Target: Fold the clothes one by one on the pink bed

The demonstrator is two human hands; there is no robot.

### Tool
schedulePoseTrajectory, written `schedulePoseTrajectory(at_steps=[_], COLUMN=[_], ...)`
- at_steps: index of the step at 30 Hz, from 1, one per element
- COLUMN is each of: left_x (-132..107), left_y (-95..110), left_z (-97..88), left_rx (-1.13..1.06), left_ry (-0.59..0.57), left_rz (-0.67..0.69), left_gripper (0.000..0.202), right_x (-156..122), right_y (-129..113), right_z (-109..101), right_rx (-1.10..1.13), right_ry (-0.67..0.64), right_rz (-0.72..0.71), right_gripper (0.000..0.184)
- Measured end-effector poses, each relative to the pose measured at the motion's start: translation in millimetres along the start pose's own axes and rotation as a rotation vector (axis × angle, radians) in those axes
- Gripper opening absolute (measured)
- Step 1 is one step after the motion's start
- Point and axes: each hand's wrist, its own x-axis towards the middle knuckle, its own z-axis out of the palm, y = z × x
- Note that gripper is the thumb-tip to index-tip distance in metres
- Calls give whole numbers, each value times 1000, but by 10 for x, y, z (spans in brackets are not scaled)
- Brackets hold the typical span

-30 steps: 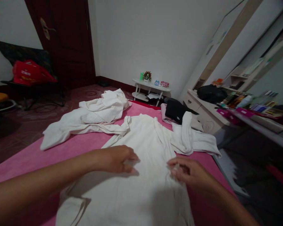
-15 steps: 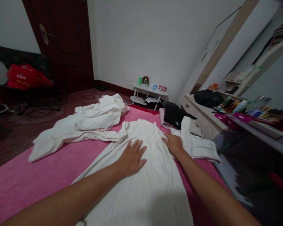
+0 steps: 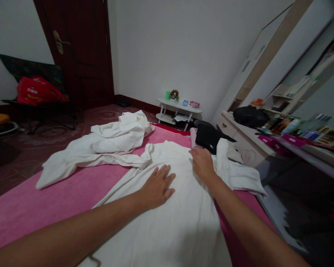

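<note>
Resting L hand open on white garment, R hand far right, can't tell grip; may crease if tugged.

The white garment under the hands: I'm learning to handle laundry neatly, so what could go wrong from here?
The left hand lies spread on the white garment, so a sideways push could ruck the cloth. The right hand is at its upper right edge; pulling there might skew that side. The heap of white cloth at its left could get dragged along.
</note>
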Motion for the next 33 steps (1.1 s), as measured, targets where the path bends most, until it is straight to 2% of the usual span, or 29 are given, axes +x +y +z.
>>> schedulePoseTrajectory(at_steps=[2, 5, 8, 12, 16, 22, 28, 31, 33], left_x=[72, 284, 581, 933, 1109, 1272, 1405, 1433, 1448], left_y=[-48, -242, -571, -1016, -1251, -1410, -1647, -1642, -1542], left_z=[22, 58, 40, -73, -155, -201, -208, -204, -205], left_rx=[-36, -19, 119, 220, 286, 364, 420, 418, 406], left_ry=[39, 94, 107, 147, 162, 116, 140, 151, 160], left_rz=[-22, -112, -274, -444, -529, -337, -226, -187, -138], left_gripper=[60, 64, 57, 44, 37, 22, 22, 24, 26], right_x=[10, -12, -27, -23, -23, -29, -18, -2, 7], right_y=[-239, -423, -423, -365, -358, -378, -382, -378, -394], right_z=[139, 399, 579, 636, 639, 662, 650, 660, 670], right_rx=[194, 390, 449, 469, 486, 440, 280, 239, 216], right_ry=[-39, -131, -161, -142, -125, -136, -180, -235, -262], right_rz=[-89, -29, 93, 121, 130, 176, 393, 420, 419], right_gripper=[37, 41, 46, 47, 46, 47, 61, 64, 64])
